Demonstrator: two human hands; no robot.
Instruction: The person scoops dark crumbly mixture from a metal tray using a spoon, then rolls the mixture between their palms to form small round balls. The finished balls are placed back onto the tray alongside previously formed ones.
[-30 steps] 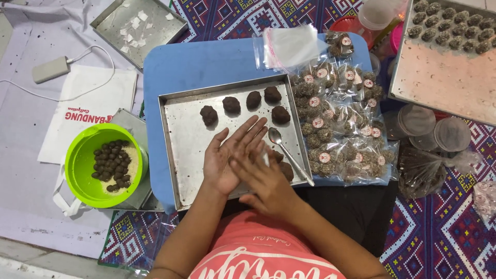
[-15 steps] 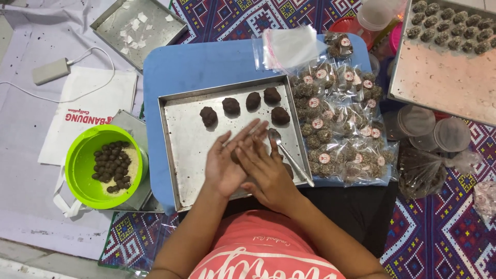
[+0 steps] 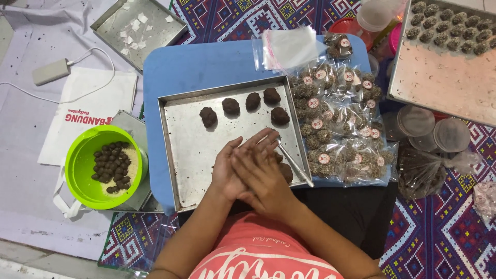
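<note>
My left hand [image 3: 226,173] and my right hand [image 3: 264,178] are pressed palm to palm, the right lying across the left, fingers stretched out. Whatever is between the palms is hidden. They hover over the near right part of a metal tray [image 3: 191,160] on a blue table [image 3: 206,64]. Several dark dough lumps [image 3: 231,106] lie in a row at the tray's far side. Another dark lump [image 3: 287,172] shows just beside my right hand. A metal spoon [image 3: 295,166] lies by the tray's right rim.
A green bowl [image 3: 77,170] of small dark balls and pale crumbs sits at the left. Sealed bags of coated balls [image 3: 338,129] are piled right of the tray. A second tray [image 3: 439,88] with rows of balls, plastic lids [image 3: 434,129] and an empty tray [image 3: 111,31] surround the table.
My right hand has slid a little across my left palm. Both hands stay over the same spot of the tray. The lumps on the tray have not moved.
</note>
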